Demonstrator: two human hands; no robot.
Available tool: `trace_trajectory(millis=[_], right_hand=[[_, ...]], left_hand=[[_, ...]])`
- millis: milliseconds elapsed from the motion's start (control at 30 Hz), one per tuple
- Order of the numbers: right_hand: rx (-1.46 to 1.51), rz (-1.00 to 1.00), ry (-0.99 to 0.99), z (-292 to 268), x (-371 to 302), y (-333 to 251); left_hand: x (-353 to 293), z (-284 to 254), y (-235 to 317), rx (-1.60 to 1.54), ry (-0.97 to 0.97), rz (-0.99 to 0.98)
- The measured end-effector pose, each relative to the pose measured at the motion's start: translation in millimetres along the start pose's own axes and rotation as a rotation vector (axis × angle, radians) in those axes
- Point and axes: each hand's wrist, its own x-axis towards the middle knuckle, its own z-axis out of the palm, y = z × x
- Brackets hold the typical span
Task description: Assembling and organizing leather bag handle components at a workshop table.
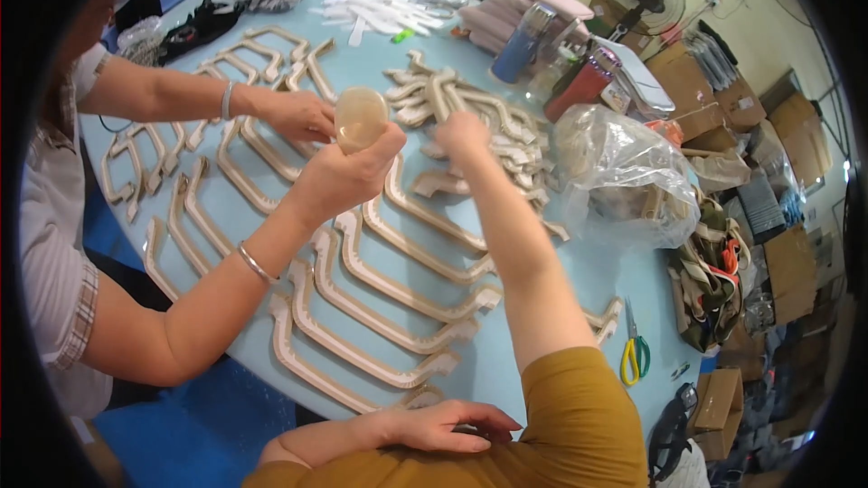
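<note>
My right hand (461, 138) reaches forward over a heap of bent beige strips (511, 117), its fingers closed around one strip (441, 95) at the top. Near the table's front edge rests my left hand (449, 426), holding nothing, thumb and fingers apart. Between my arms, several bent strips (380, 282) with white faces lie in a row, roughly parallel. One short strip end (422, 398) shows just beyond my left hand. What the strips are for cannot be made out.
A co-worker at left holds up a translucent oval container (362, 119); that person's other hand (303, 116) is over more strips. Scissors (635, 354) lie at right, by a plastic bag (624, 176). Bottles (524, 41) and white flat pieces (375, 11) sit farther back.
</note>
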Motion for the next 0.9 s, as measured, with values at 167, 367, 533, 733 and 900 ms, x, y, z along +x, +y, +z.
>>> trace_trajectory(millis=[167, 367, 533, 733, 900], right_hand=[[0.723, 0.185, -0.050, -52, 57, 41], [0.934, -0.077, 0.063, -200, -72, 63], [0.444, -0.223, 0.361, -242, -281, 112], [-0.008, -0.268, 0.060, -88, -452, 206], [0.058, -0.109, 0.256, -33, -473, 197]], left_hand=[[2, -4, 0, 0.041, -0.031, -0.012], [2, -14, -3, 0.000, 0.048, -0.044], [6, -14, -8, 0.122, 0.182, -0.023], [31, 40, -17, 0.988, 0.278, 0.142], [61, 55, -51, 1.821, 0.358, 0.051]])
